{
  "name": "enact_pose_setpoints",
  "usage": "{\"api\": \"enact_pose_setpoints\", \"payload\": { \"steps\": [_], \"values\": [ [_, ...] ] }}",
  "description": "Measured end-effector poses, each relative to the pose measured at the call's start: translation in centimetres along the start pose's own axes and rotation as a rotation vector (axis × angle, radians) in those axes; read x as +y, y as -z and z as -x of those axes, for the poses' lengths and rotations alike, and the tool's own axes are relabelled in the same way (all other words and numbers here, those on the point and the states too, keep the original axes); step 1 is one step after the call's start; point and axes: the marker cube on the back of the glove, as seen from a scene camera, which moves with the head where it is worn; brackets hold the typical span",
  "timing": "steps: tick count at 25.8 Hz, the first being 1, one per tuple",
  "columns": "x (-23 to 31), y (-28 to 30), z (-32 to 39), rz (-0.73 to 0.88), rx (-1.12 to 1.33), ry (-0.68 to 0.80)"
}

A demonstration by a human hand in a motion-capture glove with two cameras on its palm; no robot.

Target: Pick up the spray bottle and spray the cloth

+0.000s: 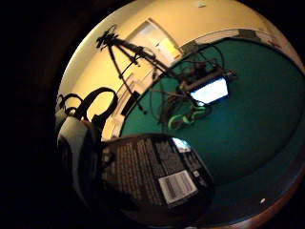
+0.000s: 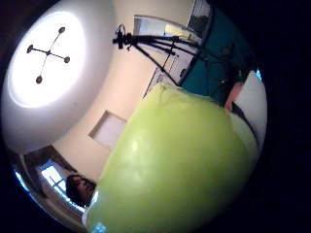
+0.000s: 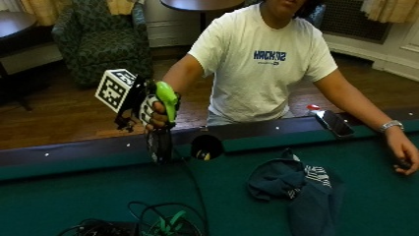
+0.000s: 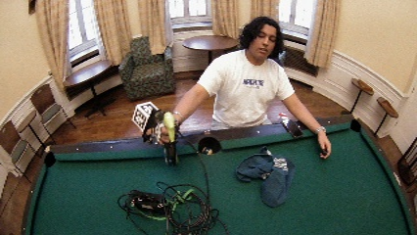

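My gloved right hand [image 3: 149, 110] grips a spray bottle [image 3: 161, 129] with a bright green head [image 3: 165, 99] and a dark body, lifted above the green pool table [image 3: 98, 196] near its far rail. The dark label [image 1: 157, 176] fills much of the little finger side palm view, and the green head [image 2: 180, 165] fills the thumb side palm view. A dark blue cloth [image 3: 298, 184] lies crumpled on the felt well to the right of the bottle, apart from it. In the wide outside view the hand [image 4: 156, 131] holds the bottle [image 4: 170, 142] upright and the cloth [image 4: 266, 172] lies to its right.
A tangle of cables with green parts [image 3: 157, 223] lies on the felt near the front. A side pocket [image 3: 207, 146] sits in the rail just right of the bottle. A phone [image 3: 334, 123] rests on the rail. The person's bare hand [image 3: 404, 157] rests on the felt at right.
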Motion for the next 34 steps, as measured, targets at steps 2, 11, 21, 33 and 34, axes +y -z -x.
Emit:
{"api": "enact_pose_setpoints", "payload": {
  "steps": [2,11,21,33,34],
  "values": [
    [-0.1,-0.4,2.4,0.079,0.026,0.049],
    [-2.0,-4.4,10.1,0.411,0.409,0.190],
    [0.2,-17.8,14.5,0.750,0.874,0.430],
    [7.0,-31.6,15.0,1.098,1.262,0.678],
    [7.5,-32.4,14.8,1.119,1.283,0.687]
  ]
}}
